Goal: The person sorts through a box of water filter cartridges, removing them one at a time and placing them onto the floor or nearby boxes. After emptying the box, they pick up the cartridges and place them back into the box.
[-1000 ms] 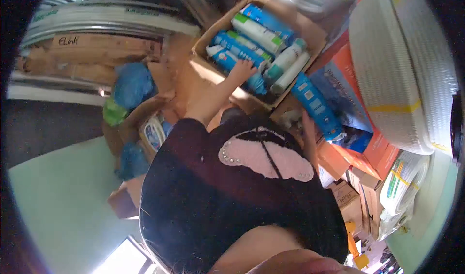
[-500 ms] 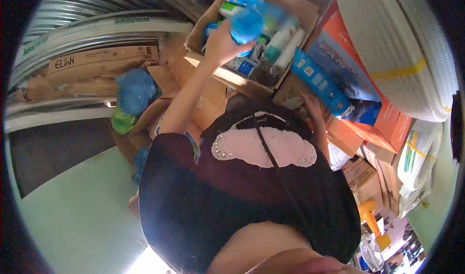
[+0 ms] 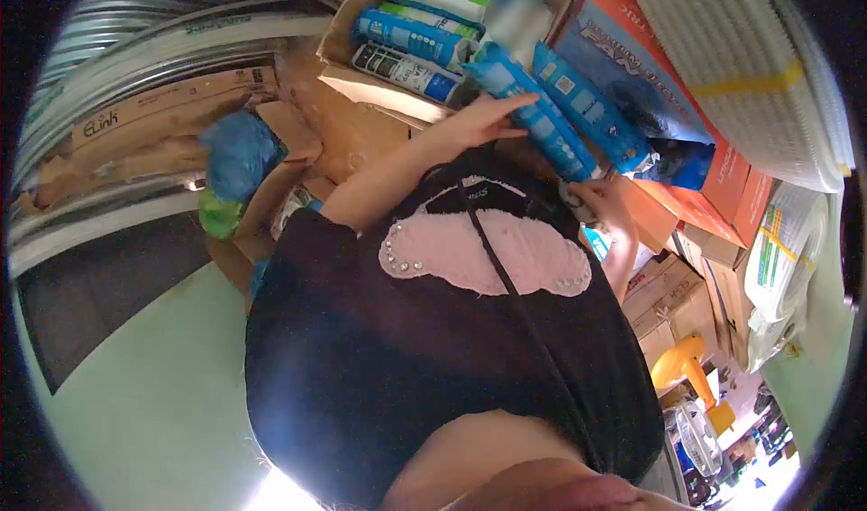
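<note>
Reaching up and forward from the dark sleeve, the left hand (image 3: 479,121) lies with fingers stretched flat along the lower side of a blue tube (image 3: 528,113) — pressing on it rather than wrapped round it, thumb tucked beneath. That tube slants down to the right, its upper end at the front edge of the cardboard box (image 3: 370,86), its lower end pointing toward the right hand (image 3: 603,202). A second blue tube (image 3: 587,118) lies just beside it on the far side, parallel, resting against the orange carton (image 3: 650,68).

The right hand sits lower, elbow bent close to the body, fingers curled near the lower ends of the two slanted tubes; whether it grips one of them or something small and pale under them I cannot tell, since the hand hides the spot.

Inside the box about five more tubes lie side by side — two blue, one dark-labelled, one white with a green band, and a blurred pale one at the right end.

Beyond the orange carton stands a large coil of white corrugated hose (image 3: 741,77) banded with yellow tape. To the left a blue plastic bag (image 3: 239,154) sits among flattened cardboard.
</note>
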{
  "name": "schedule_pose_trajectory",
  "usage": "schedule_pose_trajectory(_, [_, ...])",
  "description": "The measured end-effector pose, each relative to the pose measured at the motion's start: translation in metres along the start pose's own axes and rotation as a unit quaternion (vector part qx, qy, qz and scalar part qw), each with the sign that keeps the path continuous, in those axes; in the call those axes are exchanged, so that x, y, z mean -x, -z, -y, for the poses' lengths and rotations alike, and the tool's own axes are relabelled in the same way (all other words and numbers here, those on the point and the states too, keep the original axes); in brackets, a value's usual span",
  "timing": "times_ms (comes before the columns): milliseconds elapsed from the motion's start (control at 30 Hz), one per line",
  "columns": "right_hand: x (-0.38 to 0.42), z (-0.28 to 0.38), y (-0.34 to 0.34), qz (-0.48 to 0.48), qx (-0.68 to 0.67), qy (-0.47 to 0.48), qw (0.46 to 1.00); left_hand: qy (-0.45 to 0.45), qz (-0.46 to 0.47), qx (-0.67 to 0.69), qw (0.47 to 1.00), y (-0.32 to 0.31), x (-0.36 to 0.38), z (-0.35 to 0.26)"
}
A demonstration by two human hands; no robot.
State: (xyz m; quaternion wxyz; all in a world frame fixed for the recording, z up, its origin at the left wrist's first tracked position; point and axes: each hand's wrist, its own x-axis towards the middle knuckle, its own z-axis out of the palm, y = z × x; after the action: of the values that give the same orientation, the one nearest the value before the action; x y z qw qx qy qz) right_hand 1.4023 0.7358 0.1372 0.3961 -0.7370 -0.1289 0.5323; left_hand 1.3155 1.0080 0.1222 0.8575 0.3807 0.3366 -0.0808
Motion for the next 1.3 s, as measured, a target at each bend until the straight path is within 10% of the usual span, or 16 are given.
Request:
schedule_pose_trajectory(300, [0.015,-0.013,-0.008,-0.134,0.192,-0.017,0.972,0.259,0.132,-0.095,0.952,-0.035,-0.018,0.019])
schedule_pose_trajectory(567, [0.012,-0.020,-0.013,-0.191,0.183,-0.050,0.963,0.263,0.236,-0.303,0.885,-0.024,-0.033,0.022])
schedule_pose_trajectory(667, [0.019,-0.009,-0.012,-0.199,0.102,-0.061,0.973,-0.029,0.124,-0.725,0.677,-0.032,-0.008,-0.004])
schedule_pose_trajectory(733, [0.021,-0.007,-0.013,-0.177,0.013,-0.061,0.982,-0.207,-0.084,-0.770,0.598,-0.044,0.024,-0.032])
schedule_pose_trajectory(833, [0.016,-0.025,-0.004,-0.168,0.013,-0.084,0.982,-0.359,-0.063,-0.778,0.512,-0.023,0.019,-0.046])
schedule_pose_trajectory(1067, [0.032,-0.001,0.011,-0.082,0.089,-0.130,0.984,-0.307,0.062,-0.773,0.552,-0.012,-0.015,0.016])
schedule_pose_trajectory(1233, [0.031,0.012,0.005,-0.123,0.143,-0.083,0.979,-0.387,0.042,-0.790,0.473,-0.007,-0.030,0.007])
schedule_pose_trajectory(1300, [0.024,0.017,0.000,-0.116,0.140,-0.056,0.982,-0.271,0.065,-0.839,0.468,-0.004,-0.022,-0.014])
